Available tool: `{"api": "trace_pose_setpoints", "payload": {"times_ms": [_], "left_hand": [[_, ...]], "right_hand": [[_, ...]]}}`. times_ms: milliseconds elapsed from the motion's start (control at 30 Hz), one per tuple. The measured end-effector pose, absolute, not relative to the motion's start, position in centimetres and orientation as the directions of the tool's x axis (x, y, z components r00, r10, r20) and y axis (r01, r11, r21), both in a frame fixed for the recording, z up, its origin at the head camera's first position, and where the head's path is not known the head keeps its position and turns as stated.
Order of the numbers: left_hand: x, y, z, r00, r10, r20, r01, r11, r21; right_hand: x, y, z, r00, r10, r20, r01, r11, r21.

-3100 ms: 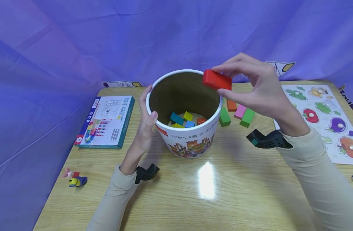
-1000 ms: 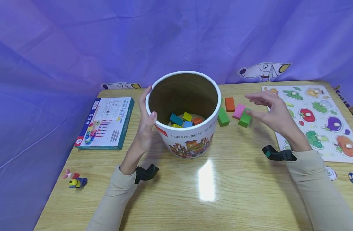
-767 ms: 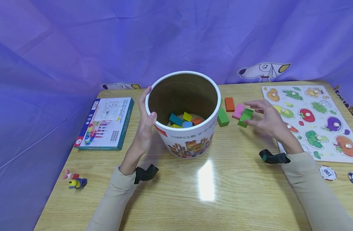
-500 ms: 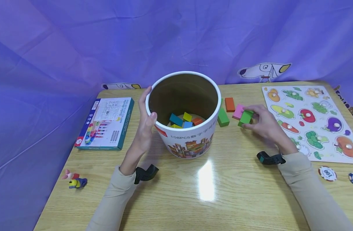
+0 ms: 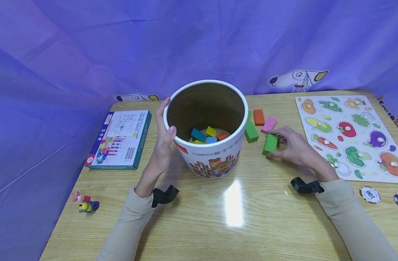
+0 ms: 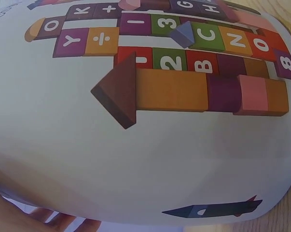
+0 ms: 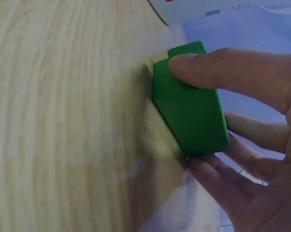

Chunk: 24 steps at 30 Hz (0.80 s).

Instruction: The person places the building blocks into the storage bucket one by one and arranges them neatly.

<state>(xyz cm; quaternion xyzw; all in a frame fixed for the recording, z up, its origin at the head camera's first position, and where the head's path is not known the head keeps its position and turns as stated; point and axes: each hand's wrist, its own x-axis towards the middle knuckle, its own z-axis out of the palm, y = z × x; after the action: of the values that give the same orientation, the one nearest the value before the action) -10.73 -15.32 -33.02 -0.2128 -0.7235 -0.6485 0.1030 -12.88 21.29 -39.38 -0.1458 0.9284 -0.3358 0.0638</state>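
Observation:
A white printed bucket point(image 5: 215, 159) stands on the table, with several coloured blocks such as a teal block point(image 5: 199, 135) on its floor. My left hand point(image 5: 163, 145) grips its left rim, thumb over the edge and fingers along the outside wall. To the right of the bucket, my right hand point(image 5: 291, 146) pinches a green block point(image 5: 270, 144) between thumb and fingers, close over the tabletop; the right wrist view shows this green block point(image 7: 191, 111) large. Beyond it lie a pink block point(image 5: 269, 124), an orange block point(image 5: 259, 117) and another green block point(image 5: 251, 132).
A knobbed vegetable puzzle board point(image 5: 348, 137) lies at the right, with poker chips point(image 5: 369, 194) in front of it. On the left are a boxed toy set point(image 5: 118, 139) and small figurines point(image 5: 88, 206). A purple cloth point(image 5: 199, 43) hangs behind the table.
A red block held over the bucket earlier is gone from my right hand. That hand has come down onto the green block and drawn it toward me, away from the pink one.

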Motion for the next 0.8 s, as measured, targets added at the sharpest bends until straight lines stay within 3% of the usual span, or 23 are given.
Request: {"api": "trace_pose_setpoints", "payload": {"times_ms": [300, 500, 633, 800], "left_hand": [[-10.7, -15.1, -33.0, -0.884, 0.165, 0.438, 0.452, 0.064, 0.89], [-10.7, -15.0, -32.9, -0.889, 0.16, 0.429, 0.444, 0.071, 0.893], [-10.7, -15.0, -32.9, -0.886, 0.157, 0.437, 0.452, 0.075, 0.889], [-10.7, -15.1, -32.9, -0.887, 0.156, 0.435, 0.452, 0.091, 0.888]], "right_hand": [[-12.4, 21.8, -39.2, -0.943, -0.331, 0.025, -0.26, 0.69, -0.676], [-12.5, 21.8, -36.6, -0.952, -0.295, 0.084, -0.256, 0.615, -0.746], [-12.5, 21.7, -33.5, -0.942, -0.257, 0.215, -0.325, 0.544, -0.773], [-12.2, 20.4, -28.5, -0.877, -0.205, 0.434, -0.48, 0.415, -0.773]]}}
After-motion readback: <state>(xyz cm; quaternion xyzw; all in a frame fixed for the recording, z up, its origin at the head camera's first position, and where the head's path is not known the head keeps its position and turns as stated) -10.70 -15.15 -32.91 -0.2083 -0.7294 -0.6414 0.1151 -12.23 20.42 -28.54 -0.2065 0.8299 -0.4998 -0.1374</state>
